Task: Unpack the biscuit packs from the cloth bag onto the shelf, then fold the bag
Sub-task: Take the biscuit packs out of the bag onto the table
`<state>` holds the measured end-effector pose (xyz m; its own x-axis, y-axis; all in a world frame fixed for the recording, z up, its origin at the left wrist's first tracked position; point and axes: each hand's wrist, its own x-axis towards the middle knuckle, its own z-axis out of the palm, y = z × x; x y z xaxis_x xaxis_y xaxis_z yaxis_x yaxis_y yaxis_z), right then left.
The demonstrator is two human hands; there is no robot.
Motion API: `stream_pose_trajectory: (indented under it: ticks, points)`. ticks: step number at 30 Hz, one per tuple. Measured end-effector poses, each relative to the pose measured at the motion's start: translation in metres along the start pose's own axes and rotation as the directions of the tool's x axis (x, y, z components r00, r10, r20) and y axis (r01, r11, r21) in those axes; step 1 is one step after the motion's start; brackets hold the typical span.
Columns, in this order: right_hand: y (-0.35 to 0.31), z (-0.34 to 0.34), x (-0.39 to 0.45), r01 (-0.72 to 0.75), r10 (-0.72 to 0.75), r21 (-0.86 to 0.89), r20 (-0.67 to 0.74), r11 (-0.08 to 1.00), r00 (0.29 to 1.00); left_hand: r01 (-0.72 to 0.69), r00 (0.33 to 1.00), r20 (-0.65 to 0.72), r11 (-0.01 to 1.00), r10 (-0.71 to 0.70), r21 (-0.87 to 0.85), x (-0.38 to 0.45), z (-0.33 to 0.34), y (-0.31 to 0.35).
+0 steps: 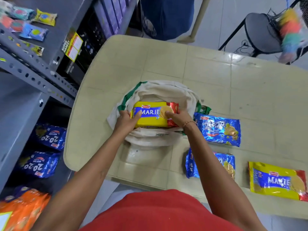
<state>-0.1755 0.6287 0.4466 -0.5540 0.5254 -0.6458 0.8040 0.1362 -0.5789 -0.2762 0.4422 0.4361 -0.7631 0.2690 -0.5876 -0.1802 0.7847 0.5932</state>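
The bag (160,92) is showing soft matt cloth; the packs (221,129) are gleaming glossy plastic; the worktop (166,60) is looking smooth; the shelf (33,75) is showing matt painted metal.

Your far half of the table (208,67) lies bare; a hand can pass there freely. Your near-right quarter is blocked by three packs: a blue 20-20 pack (220,129) just beside the cloth bag (160,90), a second blue pack (228,164) partly under your right forearm, and a yellow Marie pack (278,182) near the edge. To your left, the shelf (33,75) stands close to the table, its slotted rail overhanging two blue packs (45,147); bare shelf floor shows around them.
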Motion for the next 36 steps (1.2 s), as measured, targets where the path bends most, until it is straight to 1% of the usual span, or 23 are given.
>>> stream_pose_trajectory:
  ticks: [3, 5, 7, 11, 14, 17, 19, 24, 26, 30, 33, 36]
  points:
    - [-0.006, -0.014, -0.005, 0.004, -0.010, -0.089, -0.067, 0.996, 0.998, -0.031, 0.997, -0.070, 0.992, 0.040, 0.123, -0.011, -0.001, 0.014]
    - [-0.010, -0.027, -0.013, 0.035, -0.062, -0.154, -0.170, 0.987, 0.984, -0.056, 0.988, -0.133, 0.983, 0.080, 0.173, -0.023, 0.000, 0.027]
    - [-0.013, -0.039, -0.021, 0.073, -0.117, -0.185, -0.238, 0.980, 0.964, -0.097, 0.969, -0.206, 0.977, 0.137, 0.191, -0.037, 0.002, 0.041]
    - [-0.010, -0.061, -0.038, 0.190, -0.211, -0.098, -0.304, 0.977, 0.929, -0.146, 0.942, -0.283, 0.979, 0.181, 0.143, -0.061, 0.014, 0.066]
    - [0.009, -0.085, -0.049, 0.183, -0.185, -0.036, -0.291, 0.983, 0.938, -0.139, 0.937, -0.307, 0.985, 0.164, 0.103, -0.078, 0.028, 0.080]
    - [0.042, -0.116, -0.060, 0.152, -0.141, 0.011, -0.310, 0.988, 0.940, -0.174, 0.952, -0.248, 0.983, 0.182, 0.054, -0.098, 0.059, 0.095]
    - [0.066, -0.137, -0.064, 0.130, -0.109, 0.043, -0.328, 0.991, 0.938, -0.180, 0.963, -0.192, 0.982, 0.187, 0.054, -0.110, 0.083, 0.104]
    - [0.160, -0.214, -0.080, 0.122, -0.046, 0.163, -0.406, 0.979, 0.913, -0.301, 0.953, -0.010, 0.952, 0.302, 0.060, -0.146, 0.181, 0.144]
    - [0.197, -0.241, -0.086, 0.116, -0.015, 0.201, -0.441, 0.973, 0.897, -0.324, 0.945, 0.061, 0.944, 0.321, 0.056, -0.158, 0.220, 0.161]
    - [0.256, -0.284, -0.095, 0.127, -0.006, 0.219, -0.482, 0.967, 0.876, -0.330, 0.934, 0.152, 0.943, 0.323, 0.027, -0.171, 0.286, 0.187]
    - [0.291, -0.308, -0.090, 0.118, -0.007, 0.209, -0.468, 0.971, 0.884, -0.308, 0.915, 0.265, 0.951, 0.306, -0.033, -0.172, 0.326, 0.201]
    - [0.317, -0.320, -0.079, 0.078, 0.030, 0.208, -0.471, 0.975, 0.882, -0.338, 0.902, 0.297, 0.940, 0.313, 0.035, -0.169, 0.357, 0.207]
